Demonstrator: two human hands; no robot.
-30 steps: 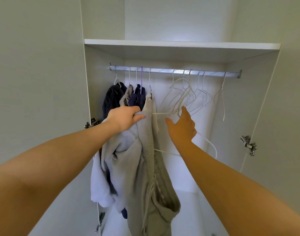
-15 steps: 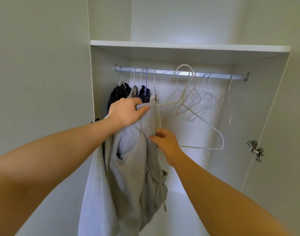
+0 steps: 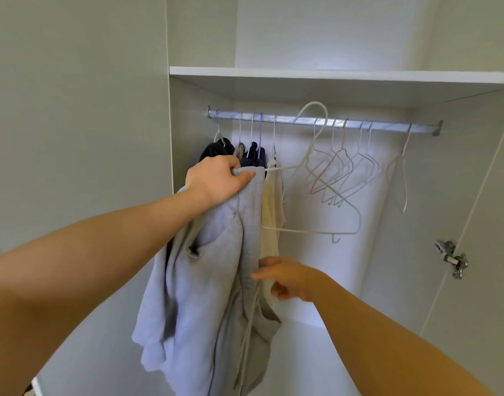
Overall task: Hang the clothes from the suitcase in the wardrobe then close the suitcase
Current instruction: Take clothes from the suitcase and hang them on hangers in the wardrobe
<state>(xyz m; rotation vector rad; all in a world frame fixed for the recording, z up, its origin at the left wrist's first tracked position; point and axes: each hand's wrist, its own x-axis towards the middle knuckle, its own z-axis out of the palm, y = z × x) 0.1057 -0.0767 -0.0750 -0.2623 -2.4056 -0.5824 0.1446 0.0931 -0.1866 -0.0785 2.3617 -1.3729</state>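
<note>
1. While the left hand (image 3: 216, 181) stays clenched on the top of the grey garment (image 3: 216, 267), pinning it against one arm of a white hanger (image 3: 313, 178), the right hand (image 3: 288, 278) has dropped from mid-cloth to lower down the fabric's right edge, and there it is now, fingers pinching or tugging that edge. Whether it truly grips the cloth or only brushes it, I cannot tell for sure.

2. Up goes the hanger! Its hook now pokes above the rail (image 3: 325, 122), in front of it, where a second ago it sat low among the empty hangers (image 3: 348, 170). It is not yet hooked on, by my reading.

3. What that means: the garment seems to be threaded onto the hanger, the lower hand is straightening the drape, and the hooking onto the rail looks like the next call. Four hung pieces already sit at the rail's left end, the dark clothes (image 3: 216, 148) and a cream top (image 3: 271, 201) among them, just beside the grey one.

4. No suitcase in view, so how much remains in it cannot be judged; closing it is still ahead.

5. Writing and brands: none readable anywhere. The wardrobe (image 3: 331, 74) panels are blank, and no tag shows on the cloth.
</note>
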